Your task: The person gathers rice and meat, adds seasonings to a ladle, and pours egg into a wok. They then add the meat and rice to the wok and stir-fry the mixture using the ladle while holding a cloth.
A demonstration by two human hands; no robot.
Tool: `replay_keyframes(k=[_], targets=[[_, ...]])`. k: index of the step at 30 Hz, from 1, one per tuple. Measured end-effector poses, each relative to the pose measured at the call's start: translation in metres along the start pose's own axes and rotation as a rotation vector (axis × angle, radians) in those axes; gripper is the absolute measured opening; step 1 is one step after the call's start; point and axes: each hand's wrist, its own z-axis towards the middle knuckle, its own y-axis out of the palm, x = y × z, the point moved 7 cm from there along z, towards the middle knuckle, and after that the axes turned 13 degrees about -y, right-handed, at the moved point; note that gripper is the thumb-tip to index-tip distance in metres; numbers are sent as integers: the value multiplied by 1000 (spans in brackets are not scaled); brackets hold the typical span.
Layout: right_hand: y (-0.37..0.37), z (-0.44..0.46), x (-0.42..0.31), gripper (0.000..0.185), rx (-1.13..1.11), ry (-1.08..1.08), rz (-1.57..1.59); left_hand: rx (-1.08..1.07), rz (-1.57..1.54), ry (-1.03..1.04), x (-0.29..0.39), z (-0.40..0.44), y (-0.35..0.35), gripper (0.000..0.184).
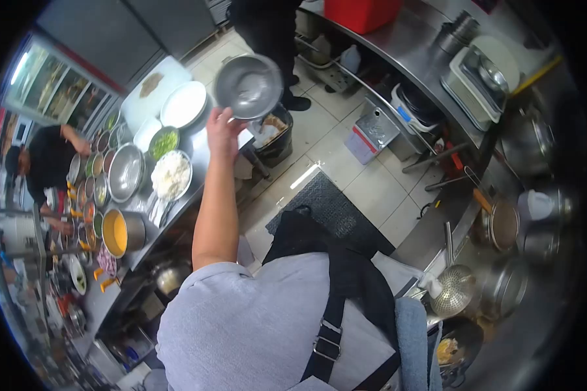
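One arm stretches up from the grey shirt, and my left hand (pixel 223 130) grips the rim of a metal bowl (pixel 248 87). The bowl hangs in the air over the corner of the steel counter, above a waste bin (pixel 275 140), and its inside shows no food. To the left of that hand stand a bowl of white food (pixel 171 176), a bowl of chopped greens (pixel 164 143) and a white plate (pixel 183 104). My right hand is not in view; a blue-grey cloth (pixel 413 339) hangs at the lower right.
A co-worker (pixel 49 159) stands across the counter at left, among many small containers and a pot of orange liquid (pixel 115 232). Another person (pixel 267 39) in dark clothes stands beyond the bin. A black mat (pixel 336 208) lies on the tiles. Pans and a strainer (pixel 453 290) are at right.
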Motion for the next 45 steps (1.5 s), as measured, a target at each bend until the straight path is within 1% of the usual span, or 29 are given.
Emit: replay_keyframes(k=[3,5,7,9,11,16,19,20,21,22,23,24,25,26,27,28,30,31,32,33,35,36,38,39,41,42,43,44,45], targets=[[9,4,-5,65,-31,2,-21,312,-40,-19,-25,10,-120,17],[12,4,-7,65,-38,9,-25,398,-57,-31,-52,15,-170,18],[11,3,-8,65,-33,22,-20,659,-142,-16,-79,14,-214,21],[7,0,-8,64,-15,36,-3,755,-239,2,-94,12,-217,24],[-2,-3,-8,64,12,56,20,713,-249,-80,-114,11,-180,27],[-55,-28,2,63,147,79,116,-66,148,-463,-182,-33,102,25],[-94,-27,2,63,244,55,224,-672,311,-473,-235,-122,283,16],[-127,-13,45,65,367,-16,322,-911,335,-438,-241,-166,337,15],[-141,-7,38,64,309,-65,469,-1157,344,-400,-240,-219,384,14],[-154,-5,47,65,374,-49,623,-1365,357,-346,-237,-276,423,14],[-154,-17,38,63,398,91,561,-1569,359,-357,-236,-330,450,15],[-153,-17,62,61,431,37,478,-1746,367,-382,-239,-381,467,15],[-132,-39,33,61,587,216,491,-1905,368,-393,-244,-428,478,15],[-103,-47,64,66,484,417,834,-2006,405,-363,-259,-470,483,15],[-89,-75,-7,70,530,353,630,-2085,446,-314,-275,-503,480,15],[-83,-93,-45,74,491,347,700,-2161,429,-115,-294,-540,476,15],[-94,-101,-44,75,462,327,1029,-2262,624,123,-335,-604,447,19],[-116,-91,-29,76,435,282,1171,-2334,457,474,-353,-636,429,21],[-135,-80,-12,75,399,189,1395,-2365,497,541,-365,-659,409,28],[-129,-78,10,75,417,185,1398,-2372,589,763,-390,-675,386,36],[-118,-62,41,77,469,168,781,-2277,786,1016,-414,-695,357,44],[-93,-69,34,77,521,186,729,-2300,953,980,-431,-698,350,49],[-82,-88,-1,78,569,190,680,-2318,868,927,-438,-697,350,49],[-79,-101,-27,79,479,269,803,-2341,803,855,-438,-691,348,50],[-93,-102,-29,80,395,348,919,-2405,637,420,-427,-664,367,49],[-117,-81,-20,81,346,272,1197,-2214,622,542,-455,-636,371,50],[-131,-63,-14,82,290,185,1472,-2085,712,508,-453,-608,385,51],[-127,-46,1,84,376,174,1300,-1928,760,510,-464,-571,395,56],[-108,-38,6,84,378,165,1298,-1741,874,579,-496,-531,398,63]])
